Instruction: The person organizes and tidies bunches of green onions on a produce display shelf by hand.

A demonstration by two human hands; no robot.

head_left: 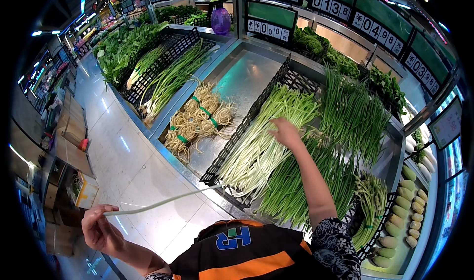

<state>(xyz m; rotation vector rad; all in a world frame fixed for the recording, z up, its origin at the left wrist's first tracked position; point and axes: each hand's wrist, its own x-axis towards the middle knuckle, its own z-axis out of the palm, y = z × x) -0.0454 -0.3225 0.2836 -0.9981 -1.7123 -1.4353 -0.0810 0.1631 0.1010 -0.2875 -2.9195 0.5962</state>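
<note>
My left hand (102, 228) is held out over the floor and pinches one end of a long pale green stalk or strip (166, 201). Its far end reaches the front of the pale chives, where I cannot tell if it is loose. My right hand (287, 133) touches the upper part of the pale yellow-green chives (255, 154), its fingertips partly hidden, so a grip does not show. These chives lie spread along a black plastic lattice divider (240, 126). Dark green chives (307, 183) lie under my right forearm, and more dark chives (351, 113) lie behind.
Banded bundles of pale roots (202, 113) lie left of the divider on the metal display counter (246, 67). Green onions (176, 78) are beyond them. At right are banded green stalks (370, 209) and corn (394, 213). Price signs (272, 22) hang above; a purple spray bottle (220, 18) stands behind.
</note>
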